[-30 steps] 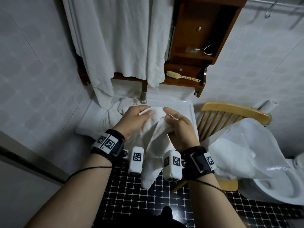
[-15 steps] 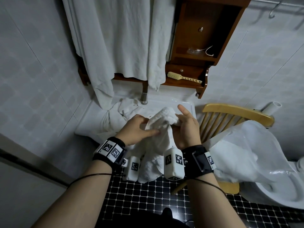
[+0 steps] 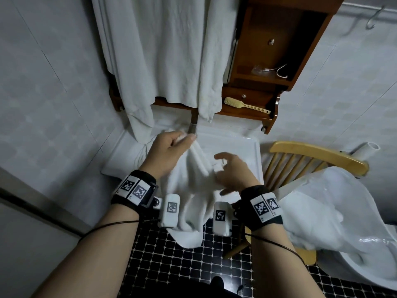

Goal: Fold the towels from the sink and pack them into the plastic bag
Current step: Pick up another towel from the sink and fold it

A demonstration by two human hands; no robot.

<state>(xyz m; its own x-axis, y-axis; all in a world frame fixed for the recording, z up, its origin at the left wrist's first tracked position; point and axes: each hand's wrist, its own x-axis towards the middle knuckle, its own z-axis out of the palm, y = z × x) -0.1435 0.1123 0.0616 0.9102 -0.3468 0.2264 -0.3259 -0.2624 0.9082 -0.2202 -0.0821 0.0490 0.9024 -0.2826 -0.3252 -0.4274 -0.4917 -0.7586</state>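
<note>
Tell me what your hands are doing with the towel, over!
Left hand grips towel corner, raised. Right hand pinches its edge. It hangs loose before sink. Plastic bag on chair, unblocked.

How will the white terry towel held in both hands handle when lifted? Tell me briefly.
Probably floppy: the white terry towel sags between the left hand and right hand and droops well below them. Likely light, since finger grips alone carry it. Its thick folds suggest it will not slip easily.
</note>
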